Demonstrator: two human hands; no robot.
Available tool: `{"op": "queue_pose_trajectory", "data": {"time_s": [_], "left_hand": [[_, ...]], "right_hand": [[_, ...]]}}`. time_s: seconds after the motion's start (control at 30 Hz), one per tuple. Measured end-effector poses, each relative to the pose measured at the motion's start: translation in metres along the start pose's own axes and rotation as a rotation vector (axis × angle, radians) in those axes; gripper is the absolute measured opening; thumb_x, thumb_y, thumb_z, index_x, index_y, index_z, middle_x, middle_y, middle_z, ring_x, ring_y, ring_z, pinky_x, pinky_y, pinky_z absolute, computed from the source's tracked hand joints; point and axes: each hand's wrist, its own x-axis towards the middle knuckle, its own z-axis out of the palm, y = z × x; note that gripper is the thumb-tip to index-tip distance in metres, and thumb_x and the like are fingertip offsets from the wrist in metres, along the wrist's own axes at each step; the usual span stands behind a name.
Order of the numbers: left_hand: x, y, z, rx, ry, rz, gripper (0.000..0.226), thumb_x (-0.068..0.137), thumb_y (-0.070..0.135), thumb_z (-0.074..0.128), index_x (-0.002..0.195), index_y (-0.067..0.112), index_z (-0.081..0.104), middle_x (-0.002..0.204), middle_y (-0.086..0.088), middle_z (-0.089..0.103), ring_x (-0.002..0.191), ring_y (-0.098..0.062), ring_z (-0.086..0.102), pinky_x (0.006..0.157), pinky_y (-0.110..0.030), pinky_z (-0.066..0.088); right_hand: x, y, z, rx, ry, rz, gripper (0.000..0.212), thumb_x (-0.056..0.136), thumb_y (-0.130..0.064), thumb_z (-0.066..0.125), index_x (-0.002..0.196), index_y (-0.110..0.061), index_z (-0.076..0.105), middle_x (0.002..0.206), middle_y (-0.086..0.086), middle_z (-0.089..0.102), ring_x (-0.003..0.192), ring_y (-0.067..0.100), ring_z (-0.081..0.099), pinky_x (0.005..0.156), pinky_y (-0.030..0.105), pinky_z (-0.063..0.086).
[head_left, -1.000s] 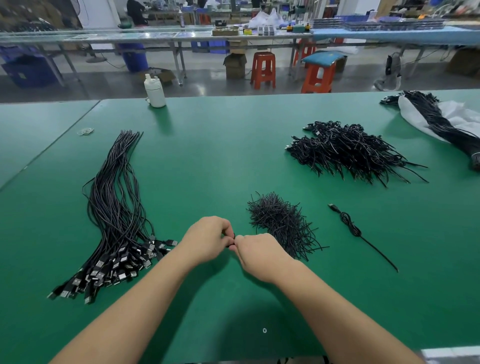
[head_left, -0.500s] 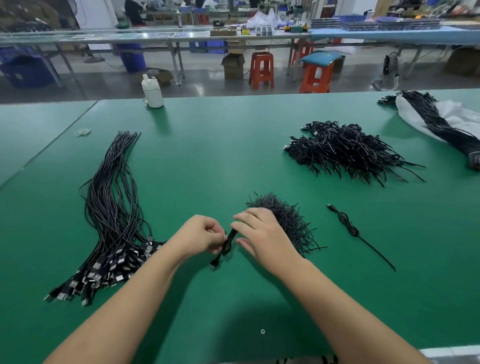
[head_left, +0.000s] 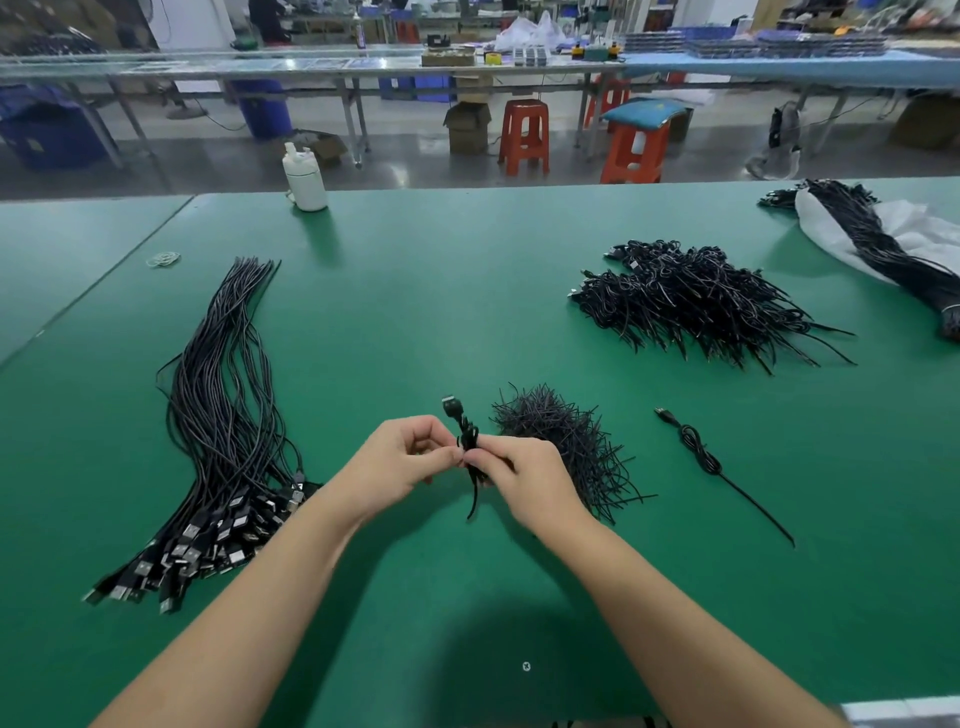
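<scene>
Cable: coiled black cable, plug end up, held over the green tabletop.
Left grip: fingertips clamped on the coil.
Right grip: clamped on the same coil, tail hanging below.
Beside: heap of thin black ties, just behind.

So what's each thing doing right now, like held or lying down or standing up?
bundled cable: held up, plug end on top, tail hanging.
left hand: pinches the bundled cable.
right hand: pinches the bundled cable.
tie pile: heaped loose on the table.
long cables: lying flat, side by side.
far cable pile: heaped, tangled.
single cable: lying alone, coiled in its middle.
white bottle: standing upright.
</scene>
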Motion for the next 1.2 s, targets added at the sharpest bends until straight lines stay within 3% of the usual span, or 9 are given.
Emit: {"op": "queue_pose_trajectory", "data": {"time_s": [0.07, 0.23, 0.33, 0.43, 0.67, 0.83, 0.97, 1.03, 1.2], "left_hand": [[0.001, -0.001, 0.0, 0.114, 0.03, 0.032, 0.01, 0.089, 0.016, 0.072, 0.08, 0.018, 0.068, 0.069, 0.001, 0.064, 0.063, -0.013, 0.043, 0.059, -0.027, 0.035], [-0.002, 0.0, 0.006, 0.549, 0.176, 0.2, 0.019, 0.086, 0.023, 0.072, 0.075, 0.033, 0.06, 0.072, 0.009, 0.052, 0.059, -0.004, 0.045, 0.056, -0.015, 0.031], [-0.008, 0.006, 0.01, 0.732, 0.185, 0.406, 0.011, 0.086, 0.018, 0.069, 0.083, 0.026, 0.061, 0.078, 0.015, 0.048, 0.072, -0.002, 0.046, 0.064, -0.023, 0.038], [-0.011, 0.006, 0.013, 0.834, 0.206, 0.542, 0.008, 0.086, 0.014, 0.07, 0.085, 0.017, 0.062, 0.076, 0.014, 0.055, 0.082, -0.014, 0.049, 0.067, -0.032, 0.047], [-0.005, -0.004, 0.012, 0.513, 0.304, 0.188, 0.013, 0.087, 0.022, 0.068, 0.078, 0.029, 0.061, 0.076, 0.007, 0.06, 0.07, -0.002, 0.053, 0.062, -0.013, 0.036], [-0.001, -0.005, 0.013, 0.278, 0.311, 0.072, 0.017, 0.085, 0.016, 0.073, 0.073, 0.024, 0.065, 0.076, -0.002, 0.068, 0.065, -0.007, 0.055, 0.066, -0.024, 0.044], [0.0, -0.006, 0.015, 0.249, 0.275, 0.04, 0.015, 0.087, 0.019, 0.072, 0.075, 0.024, 0.065, 0.078, -0.011, 0.068, 0.065, -0.014, 0.054, 0.067, -0.034, 0.045], [-0.003, -0.007, 0.016, 0.3, 0.274, 0.069, 0.015, 0.088, 0.023, 0.071, 0.076, 0.028, 0.063, 0.076, -0.01, 0.065, 0.065, -0.02, 0.054, 0.067, -0.035, 0.046], [-0.014, -0.003, 0.025, 0.589, 0.343, 0.343, 0.008, 0.09, 0.023, 0.068, 0.085, 0.028, 0.063, 0.081, 0.009, 0.055, 0.078, -0.004, 0.05, 0.07, -0.019, 0.04]], "right_hand": [[0.001, -0.001, 0.002, 0.119, -0.043, 0.083, 0.017, 0.097, -0.016, 0.061, 0.086, -0.022, 0.073, 0.071, -0.007, 0.069, 0.058, -0.001, 0.061, 0.058, 0.01, 0.046], [0.005, -0.001, 0.007, 0.389, -0.063, 0.27, 0.01, 0.1, -0.01, 0.054, 0.104, -0.008, 0.064, 0.073, 0.003, 0.07, 0.06, 0.022, 0.069, 0.05, 0.023, 0.052], [0.007, -0.003, 0.008, 0.595, -0.018, 0.412, 0.018, 0.1, -0.012, 0.055, 0.116, -0.011, 0.046, 0.063, 0.005, 0.068, 0.044, 0.018, 0.057, 0.04, 0.025, 0.045], [0.008, -0.005, 0.004, 0.636, -0.056, 0.421, 0.013, 0.102, -0.015, 0.052, 0.111, -0.006, 0.048, 0.061, 0.006, 0.065, 0.041, 0.017, 0.052, 0.038, 0.025, 0.043], [0.004, -0.004, -0.003, 0.779, -0.152, 0.371, 0.022, 0.103, -0.003, 0.044, 0.119, 0.0, 0.059, 0.094, 0.016, 0.07, 0.078, 0.022, 0.068, 0.07, 0.033, 0.061], [0.006, -0.003, -0.003, 0.597, -0.117, 0.292, 0.027, 0.095, 0.005, 0.058, 0.12, -0.002, 0.064, 0.089, 0.007, 0.07, 0.068, 0.009, 0.069, 0.052, 0.018, 0.052], [0.008, 0.004, -0.002, 0.353, -0.014, 0.186, 0.019, 0.09, -0.003, 0.068, 0.106, -0.012, 0.072, 0.107, 0.007, 0.066, 0.079, 0.014, 0.063, 0.057, 0.029, 0.056], [0.008, 0.005, -0.001, 0.335, -0.033, 0.219, 0.013, 0.092, -0.013, 0.068, 0.101, -0.02, 0.073, 0.092, 0.007, 0.071, 0.065, 0.017, 0.06, 0.053, 0.033, 0.052], [0.01, 0.009, 0.0, 0.354, 0.009, 0.266, 0.012, 0.096, -0.025, 0.063, 0.098, -0.018, 0.073, 0.048, -0.001, 0.053, 0.041, 0.013, 0.047, 0.047, 0.024, 0.045]]}}
